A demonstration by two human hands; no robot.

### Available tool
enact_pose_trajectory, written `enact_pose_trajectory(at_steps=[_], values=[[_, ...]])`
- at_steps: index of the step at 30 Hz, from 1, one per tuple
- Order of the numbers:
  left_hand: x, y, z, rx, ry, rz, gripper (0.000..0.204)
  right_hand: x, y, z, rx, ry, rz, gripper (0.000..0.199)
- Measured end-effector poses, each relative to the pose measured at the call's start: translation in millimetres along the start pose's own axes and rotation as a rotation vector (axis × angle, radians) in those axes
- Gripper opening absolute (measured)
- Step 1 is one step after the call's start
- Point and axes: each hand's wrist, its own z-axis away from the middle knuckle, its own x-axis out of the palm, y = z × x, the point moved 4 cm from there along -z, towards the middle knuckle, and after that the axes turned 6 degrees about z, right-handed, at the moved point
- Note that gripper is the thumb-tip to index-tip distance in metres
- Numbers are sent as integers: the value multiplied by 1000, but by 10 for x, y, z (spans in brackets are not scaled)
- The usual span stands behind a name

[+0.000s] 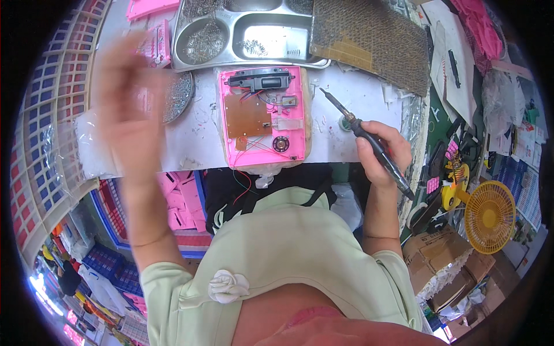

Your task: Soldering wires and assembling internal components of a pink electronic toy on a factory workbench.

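Left hand point(128, 98) (blurred) overlaps dish point(192, 96); tray point(283, 34) beyond.

RH point(393, 151) covers pt. of the dark pen-like tool point(369, 139) at its grip. LH point(130, 98), well left of that grip, is blurred; finger pose unclear. It hides pt. of the round dish point(193, 97) behind it. Ahead-left of RH's grip, metal tray point(280, 45) is cut by top edge; its bits point(254, 48) too small to ID. Ahead of RH, brown board point(369, 34) runs off top edge too.
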Motion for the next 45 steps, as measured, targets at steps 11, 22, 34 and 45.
enact_pose_trajectory(at_steps=[11, 22, 34, 45], values=[[-603, -102, -900, -46, -279, -310, 37, -11, -154, -116, -32, 12, 23, 29], [-553, -174, -832, -98, -297, -373, 32, -119, -232, -147, -98, 15, 7, 26], [-573, -143, -831, -128, -297, -343, 27, -155, -119, -50, 20, 5, 4, 27], [467, 489, 25, -242, -626, -13, 23, -181, 43, 82, 66, 140, -46, 29]])
